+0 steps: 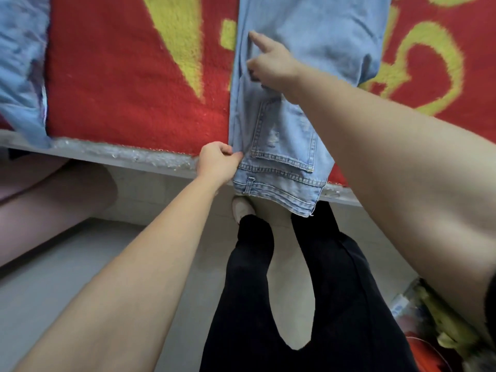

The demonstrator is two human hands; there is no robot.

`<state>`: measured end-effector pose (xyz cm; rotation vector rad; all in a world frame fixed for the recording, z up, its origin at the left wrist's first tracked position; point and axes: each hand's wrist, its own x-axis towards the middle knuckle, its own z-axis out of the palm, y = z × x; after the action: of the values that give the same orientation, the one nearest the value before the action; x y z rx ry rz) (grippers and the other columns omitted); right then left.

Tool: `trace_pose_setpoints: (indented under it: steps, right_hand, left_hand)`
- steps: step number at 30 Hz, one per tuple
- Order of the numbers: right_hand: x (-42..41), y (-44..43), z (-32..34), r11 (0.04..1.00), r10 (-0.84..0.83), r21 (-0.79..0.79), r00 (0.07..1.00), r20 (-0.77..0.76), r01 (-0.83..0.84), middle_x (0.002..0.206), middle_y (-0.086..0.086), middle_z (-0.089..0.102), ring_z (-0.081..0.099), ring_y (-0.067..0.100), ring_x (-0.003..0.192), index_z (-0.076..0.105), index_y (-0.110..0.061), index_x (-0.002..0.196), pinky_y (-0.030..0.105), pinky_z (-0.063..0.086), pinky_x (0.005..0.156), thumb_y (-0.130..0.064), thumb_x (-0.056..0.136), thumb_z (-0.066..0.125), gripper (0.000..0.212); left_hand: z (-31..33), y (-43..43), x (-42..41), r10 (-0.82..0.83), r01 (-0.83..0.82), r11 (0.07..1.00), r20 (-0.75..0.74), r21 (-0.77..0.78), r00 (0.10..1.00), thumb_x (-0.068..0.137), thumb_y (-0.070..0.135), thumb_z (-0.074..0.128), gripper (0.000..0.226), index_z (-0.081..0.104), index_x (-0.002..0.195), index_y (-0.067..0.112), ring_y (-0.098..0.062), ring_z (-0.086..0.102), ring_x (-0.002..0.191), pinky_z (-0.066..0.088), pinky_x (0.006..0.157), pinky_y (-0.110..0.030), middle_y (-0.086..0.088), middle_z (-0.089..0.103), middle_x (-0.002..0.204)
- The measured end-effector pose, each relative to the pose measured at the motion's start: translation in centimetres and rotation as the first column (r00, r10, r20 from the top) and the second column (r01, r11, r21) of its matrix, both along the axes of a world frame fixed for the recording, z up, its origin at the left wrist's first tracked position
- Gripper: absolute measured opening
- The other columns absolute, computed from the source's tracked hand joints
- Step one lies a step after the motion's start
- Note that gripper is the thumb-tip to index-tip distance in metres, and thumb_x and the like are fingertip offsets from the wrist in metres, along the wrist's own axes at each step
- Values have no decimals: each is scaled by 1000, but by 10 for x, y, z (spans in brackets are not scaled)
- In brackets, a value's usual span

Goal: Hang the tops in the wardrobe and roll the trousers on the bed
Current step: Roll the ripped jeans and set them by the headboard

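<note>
Light blue jeans lie folded lengthwise on the bed's red and yellow blanket. Their waistband and back pocket hang slightly over the bed's near edge. My left hand pinches the left side of the jeans by the waistband. My right hand rests on the denim further up, index finger stretched out, the other fingers curled against the cloth. A second light blue garment lies at the bed's far left and droops over the edge.
The bed's grey edge runs across the view. My legs in black trousers stand on the pale floor right in front of it. Colourful items sit at the lower right. A pinkish shape is at the left.
</note>
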<state>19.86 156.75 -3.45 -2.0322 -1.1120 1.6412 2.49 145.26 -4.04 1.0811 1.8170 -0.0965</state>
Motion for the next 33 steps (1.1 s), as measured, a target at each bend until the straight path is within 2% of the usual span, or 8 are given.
trace_pose_setpoints:
  steps: [2,4,7,10,13,19,27,33]
  right_hand:
    - [11,2,12,995,89,33,985,146,-95,103,-3,54,49,-1,74,31,-14,154,11,44,67,1,91,36,65]
    - [27,2,21,979,89,139,923,375,-150,132,10,51,55,18,111,40,-17,149,27,42,100,-3,89,38,62]
    - [56,5,26,951,42,213,778,627,-223,149,12,38,37,30,136,43,-21,147,37,31,110,-9,89,42,60]
    - [86,22,15,935,101,170,692,715,-312,162,13,18,18,32,148,32,-22,154,40,22,117,-12,91,42,64]
    - [115,46,-3,902,110,190,633,766,-387,165,13,7,9,35,151,25,-21,156,44,21,119,-14,95,40,63]
    - [156,69,-37,807,346,49,539,768,-588,165,15,10,14,40,149,22,-24,157,51,21,118,-34,103,31,56]
    - [170,90,-18,747,470,-18,508,722,-664,164,12,15,23,37,144,26,-29,155,46,27,112,-42,101,35,57]
    - [169,101,-4,710,536,-107,435,724,-696,162,12,21,28,36,137,28,-28,154,45,36,103,-42,99,36,58]
  left_hand:
    - [12,8,8,-109,113,992,-79,55,991,85,22,64,16,63,101,19,-22,60,99,41,78,-28,-2,66,104]
    - [21,25,19,-150,172,968,-126,185,981,88,22,58,29,58,117,16,-27,56,110,41,86,-34,-8,60,119]
    - [26,66,43,-309,356,867,-183,349,933,93,27,56,52,43,143,19,-29,39,134,37,103,-42,-9,36,150]
    - [17,123,71,-542,633,648,-327,424,774,97,28,51,61,27,153,29,-27,15,149,33,109,-47,-4,4,165]
    - [3,184,99,-630,762,511,-431,398,646,100,32,43,58,21,154,34,-26,4,151,33,109,-56,-2,-4,165]
    - [-24,239,128,-700,827,540,-461,160,546,102,43,36,55,17,153,39,-28,3,151,37,102,-62,1,1,165]
    - [-18,249,129,-740,842,537,-450,51,499,103,48,31,54,12,153,44,-24,0,151,43,102,-49,3,-1,165]
    - [-12,254,129,-768,852,523,-430,6,475,102,49,32,55,11,152,46,-21,1,151,43,98,-52,6,0,165]
